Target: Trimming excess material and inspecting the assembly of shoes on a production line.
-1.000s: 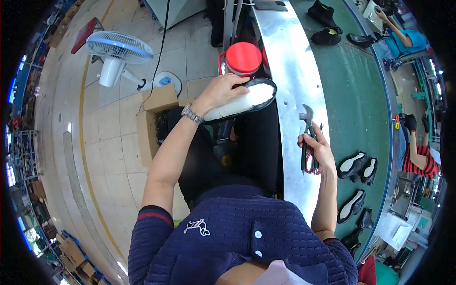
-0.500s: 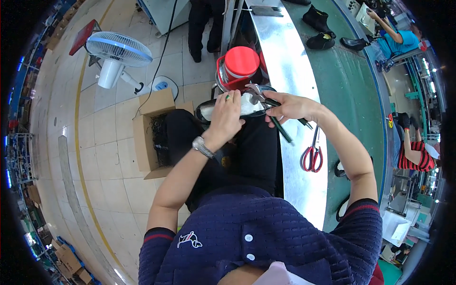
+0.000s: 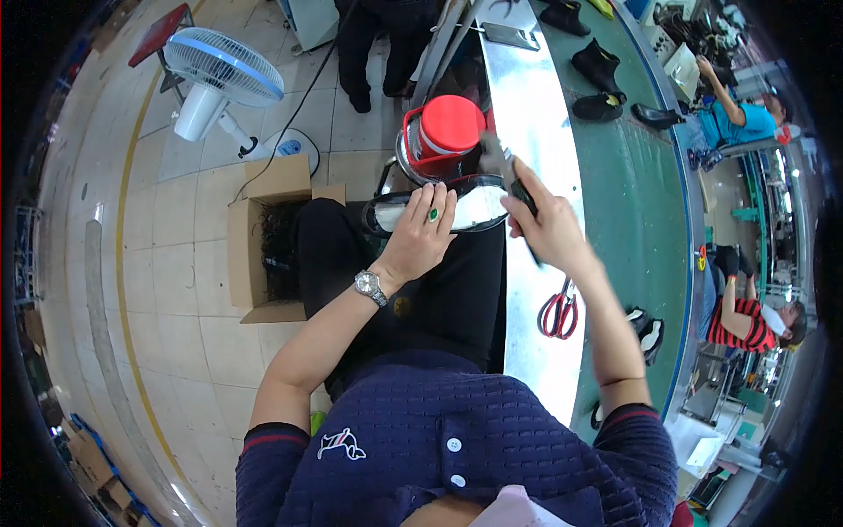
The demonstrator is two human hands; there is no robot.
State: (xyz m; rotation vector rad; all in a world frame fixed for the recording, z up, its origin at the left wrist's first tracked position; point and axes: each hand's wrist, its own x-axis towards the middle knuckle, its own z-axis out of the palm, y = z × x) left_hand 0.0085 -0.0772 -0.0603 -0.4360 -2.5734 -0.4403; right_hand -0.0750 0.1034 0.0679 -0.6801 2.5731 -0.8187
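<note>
Pincers have shifted in the right hand.

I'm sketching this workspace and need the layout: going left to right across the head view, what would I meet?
Red-topped stool → cardboard box → left hand → right hand → co-worker's red-and-black striped shirt.

A black shoe is held sole-up across the lap, its white underside partly covered. At its right end, a metal tool with dark handles is gripped aslant, its grey head blurred; contact between them cannot be told.
</note>
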